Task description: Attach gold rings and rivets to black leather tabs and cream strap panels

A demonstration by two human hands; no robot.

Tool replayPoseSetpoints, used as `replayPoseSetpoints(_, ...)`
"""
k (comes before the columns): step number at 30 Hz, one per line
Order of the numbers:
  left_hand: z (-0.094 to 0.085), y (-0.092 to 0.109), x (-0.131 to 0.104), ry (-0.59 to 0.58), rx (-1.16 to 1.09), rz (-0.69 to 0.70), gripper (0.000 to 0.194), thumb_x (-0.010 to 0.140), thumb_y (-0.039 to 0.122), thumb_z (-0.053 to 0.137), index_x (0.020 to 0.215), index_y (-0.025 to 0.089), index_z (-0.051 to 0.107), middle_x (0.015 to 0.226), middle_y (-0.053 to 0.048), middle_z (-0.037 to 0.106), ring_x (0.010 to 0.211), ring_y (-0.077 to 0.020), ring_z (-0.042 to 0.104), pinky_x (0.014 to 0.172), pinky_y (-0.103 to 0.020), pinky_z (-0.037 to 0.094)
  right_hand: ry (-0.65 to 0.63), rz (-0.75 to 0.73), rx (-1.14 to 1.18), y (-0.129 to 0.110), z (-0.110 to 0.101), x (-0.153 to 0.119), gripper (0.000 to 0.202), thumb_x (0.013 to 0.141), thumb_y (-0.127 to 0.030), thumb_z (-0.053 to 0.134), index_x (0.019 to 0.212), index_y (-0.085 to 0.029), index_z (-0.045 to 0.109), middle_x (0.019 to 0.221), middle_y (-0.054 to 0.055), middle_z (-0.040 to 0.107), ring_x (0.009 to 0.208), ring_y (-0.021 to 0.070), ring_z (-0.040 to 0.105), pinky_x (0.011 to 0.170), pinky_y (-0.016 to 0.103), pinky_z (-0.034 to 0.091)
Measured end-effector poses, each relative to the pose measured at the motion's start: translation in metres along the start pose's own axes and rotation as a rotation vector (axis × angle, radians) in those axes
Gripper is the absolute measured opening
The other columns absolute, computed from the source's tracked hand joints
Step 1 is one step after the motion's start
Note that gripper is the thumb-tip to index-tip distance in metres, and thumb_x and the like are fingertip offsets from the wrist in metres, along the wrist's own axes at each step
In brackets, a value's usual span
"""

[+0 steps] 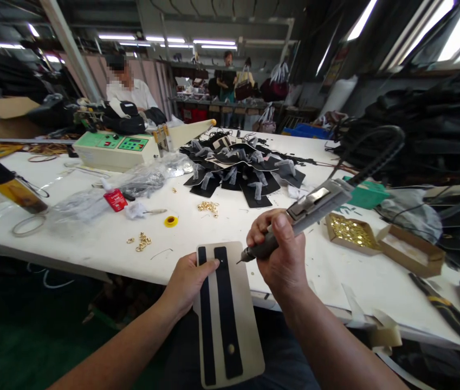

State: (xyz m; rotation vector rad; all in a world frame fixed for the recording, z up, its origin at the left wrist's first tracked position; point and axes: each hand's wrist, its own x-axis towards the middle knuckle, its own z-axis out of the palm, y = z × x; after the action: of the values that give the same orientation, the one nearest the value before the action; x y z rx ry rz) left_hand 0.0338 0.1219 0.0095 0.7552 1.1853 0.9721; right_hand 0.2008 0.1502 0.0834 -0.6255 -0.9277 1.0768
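A flat beige panel [247, 330] with two black strips hangs tilted below the table's front edge, over my lap. My left hand [186, 280] grips its upper left edge, the thumb lying across the strips beside a small dark hole. Low on the wider strip sits a round gold-coloured stud [231, 349]. Wrapped around an electric screwdriver [317, 199] is my right hand [280, 249], thumb along the grey body. The screwdriver's thin bit points down and left, near the panel's upper right edge, and a black cable rises from its rear.
Black pieces [250, 176] are heaped mid-table. Gold rings [208, 208], yellow tape [170, 221] and a red bottle [115, 199] lie nearer. A box of gold parts [350, 234] stands right, a green-panelled machine [118, 149] left. Across the table is a person [132, 92]; others stand farther back.
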Motion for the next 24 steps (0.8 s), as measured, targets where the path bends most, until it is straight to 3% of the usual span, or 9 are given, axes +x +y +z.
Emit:
replayPoseSetpoints(8, 0.01, 0.002, -0.015, -0.026, -0.053, 0.028, 0.032, 0.069, 0.035, 0.087, 0.093, 0.016, 0.077, 0.084, -0.008, 0.082, 0.07, -0.0236, 0.076, 0.067, -0.033, 0.058, -0.112, -0.064, -0.091, 0.019, 0.005, -0.019, 0.032, 0.088, -0.045, 0.077, 0.077, -0.023, 0.057, 0.067, -0.002, 0.056, 0.055, 0.0136, 0.053, 0.051, 0.029, 0.046)
replayPoseSetpoints(20, 0.014, -0.003, -0.022, -0.029, 0.031, 0.12, 0.025, 0.075, 0.039, 0.084, 0.083, 0.018, 0.074, 0.077, -0.003, 0.078, 0.066, -0.0198, 0.069, 0.063, -0.03, 0.053, -0.155, -0.023, -0.298, 0.029, -0.005, -0.037, 0.031, 0.084, -0.047, 0.08, 0.078, -0.023, 0.061, 0.07, 0.0, 0.059, 0.061, 0.0157, 0.055, 0.057, 0.032, 0.05)
replayPoseSetpoints(24, 0.012, -0.003, -0.022, -0.019, 0.048, 0.142, 0.024, 0.076, 0.039, 0.083, 0.086, 0.018, 0.075, 0.077, -0.003, 0.077, 0.07, -0.0203, 0.069, 0.065, -0.029, 0.053, -0.111, -0.095, -0.28, 0.03, -0.002, -0.039, 0.029, 0.084, -0.046, 0.079, 0.081, -0.024, 0.061, 0.076, 0.002, 0.062, 0.068, 0.018, 0.059, 0.06, 0.033, 0.052)
